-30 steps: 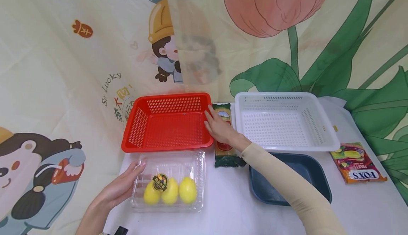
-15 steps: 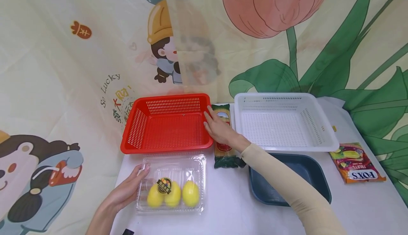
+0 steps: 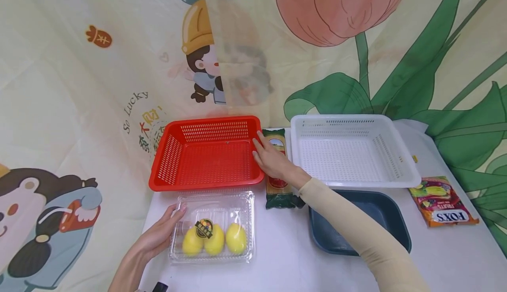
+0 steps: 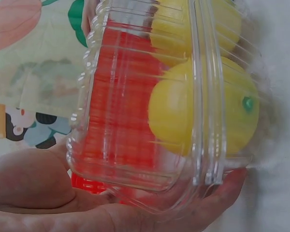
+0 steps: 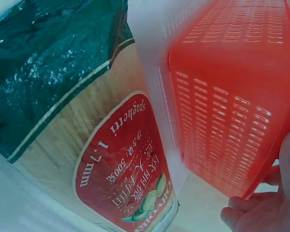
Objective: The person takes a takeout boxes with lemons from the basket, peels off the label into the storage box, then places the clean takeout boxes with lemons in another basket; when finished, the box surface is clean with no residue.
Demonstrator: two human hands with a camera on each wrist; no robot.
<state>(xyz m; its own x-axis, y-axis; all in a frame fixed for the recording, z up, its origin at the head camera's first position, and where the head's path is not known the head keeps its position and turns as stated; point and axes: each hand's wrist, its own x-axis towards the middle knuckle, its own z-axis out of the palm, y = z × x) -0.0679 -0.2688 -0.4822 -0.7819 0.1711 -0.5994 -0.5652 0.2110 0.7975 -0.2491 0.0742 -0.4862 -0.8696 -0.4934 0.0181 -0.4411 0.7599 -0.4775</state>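
My left hand [image 3: 158,232] lies against the left side of a clear plastic fruit box [image 3: 237,204]; its fingers stretch along the lower rim in the left wrist view. Three yellow lemons [image 3: 236,238] sit inside, and a round dark label [image 3: 204,228] is on the lid. With fingers mostly straight, my right hand [image 3: 275,160] touches the right end of a red plastic basket [image 3: 218,162] whose inside holds nothing. Under that hand lies a pack of spaghetti [image 5: 106,164], green at its ends, partly hidden by my hand in the head view.
A white basket [image 3: 340,160] stands right of the spaghetti. In front of it is a dark blue tray [image 3: 384,221], partly covered by my right sleeve [image 3: 348,226]. A Fox's Fruits bag [image 3: 443,202] lies at the far right. A printed curtain [image 3: 253,41] hangs behind the table.
My left hand and the fruit box shifted slightly to the right and nearer during the first half second, then stayed put. My right hand and the red basket have hardly moved.
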